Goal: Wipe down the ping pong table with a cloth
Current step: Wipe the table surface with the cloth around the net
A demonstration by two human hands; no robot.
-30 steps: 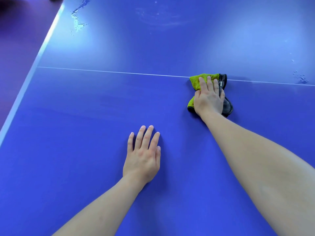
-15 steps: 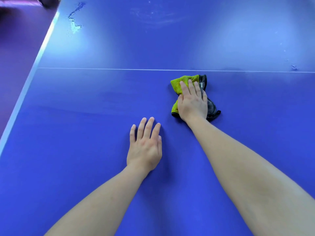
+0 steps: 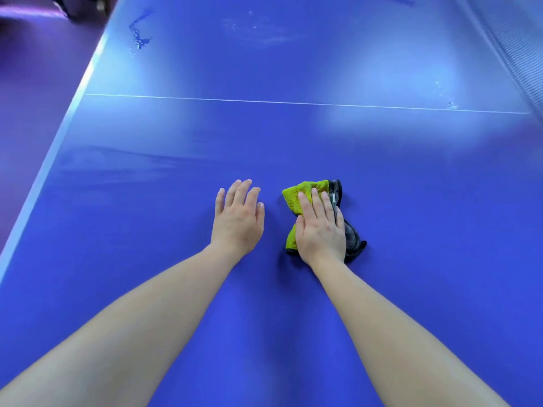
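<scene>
1. Pressing the folded yellow-green and grey microfibre cloth (image 3: 299,192), my right hand (image 3: 320,230) has its fingers straight and together.
2. Its long axis runs near-to-far, mid blue ping pong table (image 3: 411,201).
3. Just left, my left hand (image 3: 238,221) lies flat, fingers together.

L hand (image 3: 238,221) & R hand (image 3: 320,233): forearms bare, fingers (image 3: 305,205) w/ short nails.

Blue ping pong table (image 3: 411,201) bears a bunched cloth (image 3: 302,192) and the left hand (image 3: 238,218)

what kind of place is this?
Probably an indoor table tennis room or sports hall: blue ping pong table with a white line, what looks like a net at far right, purple floor beside it.
</scene>
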